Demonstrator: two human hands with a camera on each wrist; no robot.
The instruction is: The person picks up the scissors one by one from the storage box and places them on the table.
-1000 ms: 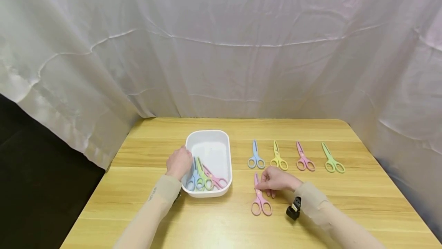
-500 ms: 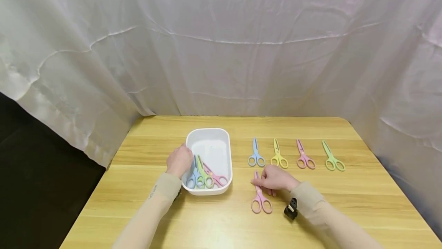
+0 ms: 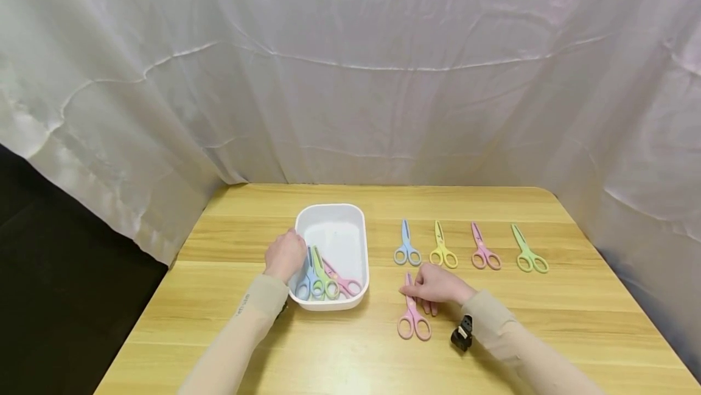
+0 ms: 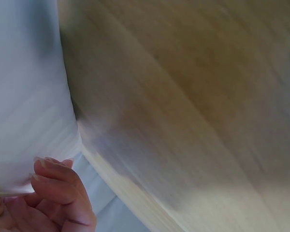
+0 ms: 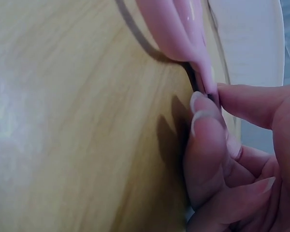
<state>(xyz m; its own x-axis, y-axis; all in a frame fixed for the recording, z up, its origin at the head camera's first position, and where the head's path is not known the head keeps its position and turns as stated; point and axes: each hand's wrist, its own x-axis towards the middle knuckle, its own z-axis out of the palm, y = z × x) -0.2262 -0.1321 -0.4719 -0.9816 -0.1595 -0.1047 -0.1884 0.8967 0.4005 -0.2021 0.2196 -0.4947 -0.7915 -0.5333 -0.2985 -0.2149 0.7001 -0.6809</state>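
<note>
Right grip (image 3: 440,284) pinches pink scissors (image 3: 411,305), left (image 3: 286,255) a tub (image 3: 328,305), on wooden table (image 3: 323,352) before curtains (image 3: 350,118).

In the head view, looked forward and down from farthest away, over most of the table (image 3: 350,358) up to the curtain (image 3: 350,78). In the left wrist view, looked aslant from very near, past the left hand (image 4: 63,198), along the white box (image 4: 24,96); in the right wrist view, equally near, low over the table toward the right hand (image 5: 241,169) and pink scissors (image 5: 169,34). Shared with the head view both hands, the box and the scissors.
</note>
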